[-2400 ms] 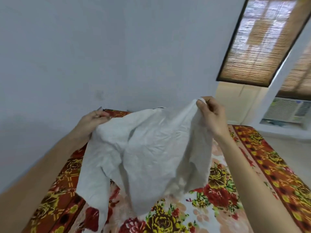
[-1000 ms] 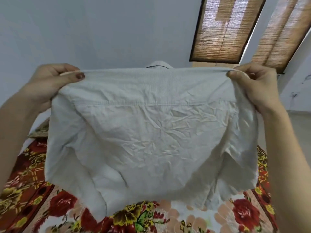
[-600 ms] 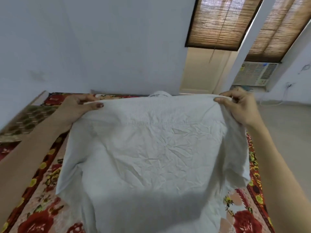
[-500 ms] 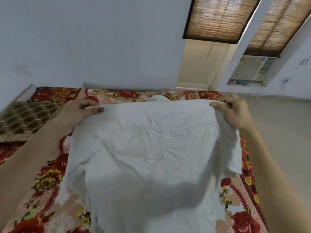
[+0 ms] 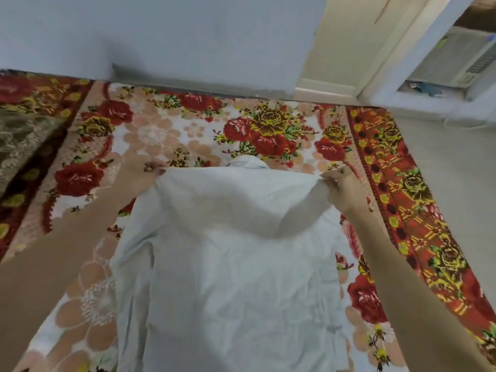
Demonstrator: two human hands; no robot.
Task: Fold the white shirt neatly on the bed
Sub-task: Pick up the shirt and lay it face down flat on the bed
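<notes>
White shirt pinched by left hand, right hand.

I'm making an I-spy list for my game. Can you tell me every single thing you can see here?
white shirt: one, white, lying along the bed, shoulder end held up
bedspread: one, red, yellow and peach flowers, under the shirt
patterned cloth: one, olive-brown, on the bed at far left
wall: one, pale blue-grey, behind the bed
door panel: one, cream, beyond the bed at right
air conditioner: one, white, top right
floor: one, pale, right of the bed
left hand: one, pinches the shirt's left shoulder
right hand: one, pinches the shirt's right shoulder
</notes>
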